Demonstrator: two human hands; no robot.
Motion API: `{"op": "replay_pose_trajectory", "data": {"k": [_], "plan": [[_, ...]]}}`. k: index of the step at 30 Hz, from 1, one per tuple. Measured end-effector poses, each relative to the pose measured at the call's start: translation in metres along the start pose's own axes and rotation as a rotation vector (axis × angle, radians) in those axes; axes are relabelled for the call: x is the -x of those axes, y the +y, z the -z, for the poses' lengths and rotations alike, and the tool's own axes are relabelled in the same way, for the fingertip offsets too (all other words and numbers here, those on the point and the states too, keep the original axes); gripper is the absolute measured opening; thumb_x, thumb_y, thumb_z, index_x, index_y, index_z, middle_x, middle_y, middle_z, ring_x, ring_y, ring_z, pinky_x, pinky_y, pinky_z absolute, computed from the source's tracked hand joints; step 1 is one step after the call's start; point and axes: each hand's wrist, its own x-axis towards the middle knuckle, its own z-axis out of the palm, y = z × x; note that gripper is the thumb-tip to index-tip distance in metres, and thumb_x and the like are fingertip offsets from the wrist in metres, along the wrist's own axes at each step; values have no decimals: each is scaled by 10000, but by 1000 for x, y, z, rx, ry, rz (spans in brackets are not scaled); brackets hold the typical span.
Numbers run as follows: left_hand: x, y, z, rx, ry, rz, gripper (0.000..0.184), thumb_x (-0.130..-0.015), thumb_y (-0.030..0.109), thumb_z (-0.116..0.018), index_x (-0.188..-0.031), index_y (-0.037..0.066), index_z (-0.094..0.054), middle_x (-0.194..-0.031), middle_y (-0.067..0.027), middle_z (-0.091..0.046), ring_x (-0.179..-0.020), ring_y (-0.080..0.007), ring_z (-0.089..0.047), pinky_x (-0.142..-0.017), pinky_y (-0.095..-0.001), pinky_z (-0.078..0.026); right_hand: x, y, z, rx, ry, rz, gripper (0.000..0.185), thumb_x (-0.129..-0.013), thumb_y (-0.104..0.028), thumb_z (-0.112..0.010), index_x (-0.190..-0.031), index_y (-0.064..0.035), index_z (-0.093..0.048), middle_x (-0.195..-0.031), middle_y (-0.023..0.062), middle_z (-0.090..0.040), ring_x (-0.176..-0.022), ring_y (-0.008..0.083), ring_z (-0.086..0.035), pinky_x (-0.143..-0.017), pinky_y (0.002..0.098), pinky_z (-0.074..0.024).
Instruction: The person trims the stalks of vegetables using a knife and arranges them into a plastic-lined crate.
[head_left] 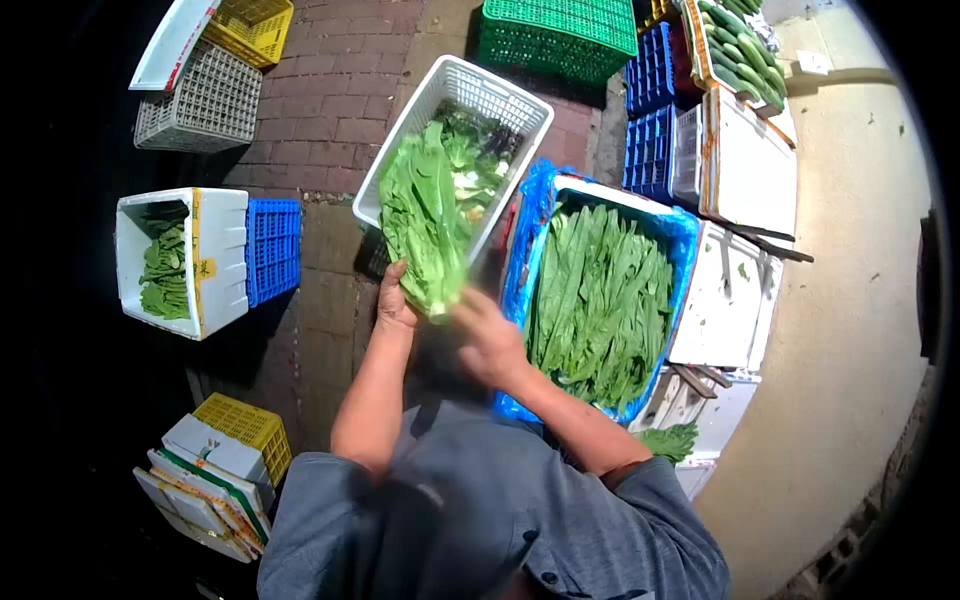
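A handling step seems to be in hand: a single leaf lettuce (412, 195) is being dealt with at its stem end. Going from the left, the left hand (397, 300) is closed on the lettuce near this stem end, with the thumb along its side. The leaves are directed forward, over the perforated white plastic crate (490, 92), in which other greens and paler pieces can be seen. To the right of the stem end, the right hand (488, 340) is blurred; whether anything is pinched by it cannot be told. Further right, long-leaved greens (598, 300) are laid in a foam box with blue plastic lining (690, 240). For the next move, a steady left hold and careful right fingers would probably be required.
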Motion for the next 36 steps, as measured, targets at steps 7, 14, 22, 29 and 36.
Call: {"op": "replay_pose_trajectory", "data": {"k": [7, 14, 22, 29, 36], "plan": [[-6, -6, -8, 25, -136, 36, 902, -728, 276, -752, -1490, 16, -344, -1422, -247, -483, -1292, -432, -495, -1095, -594, -402, 13, 19, -8, -492, 100, -586, 321, -933, -298, -639, -998, 14, -675, -825, 183, -689, -781, 294, -671, -720, 382, -499], [8, -1, -19, -72, -89, 41, 712, -750, 127, -682, -1406, -12, -445, -1331, -187, -569, -1206, -355, -578, -1073, -487, -455, 4, 35, -32, -491, 124, -593, 350, -908, -331, -657, -922, 19, -652, -728, 185, -645, -659, 290, -613, -651, 414, -477], [22, 1, -32, -105, -66, -19, 633, -765, 50, -662, -1370, -5, -484, -1264, -149, -615, -1154, -314, -612, -1039, -464, -490, 9, 30, -29, -427, 190, -560, 202, -934, -216, -632, -931, -14, -643, -702, -2, -579, -611, 84, -498, -537, 286, -403], [20, -7, -30, -129, 71, -117, 592, -789, 80, -651, -1352, -21, -499, -1256, -151, -619, -1154, -308, -609, -1045, -461, -480, 5, 44, -50, -622, 420, -581, 173, -957, -195, -621, -881, -41, -594, -663, -32, -512, -566, 64, -446, -495, 254, -360], [18, -13, -47, 26, 275, -199, 519, -856, 212, -595, -1333, 22, -526, -1278, -138, -608, -1176, -323, -575, -1068, -493, -435, -25, 30, -44, -554, 520, -475, 226, -953, -185, -613, -878, 28, -597, -751, 168, -600, -658, 241, -555, -632, 387, -457]]}}
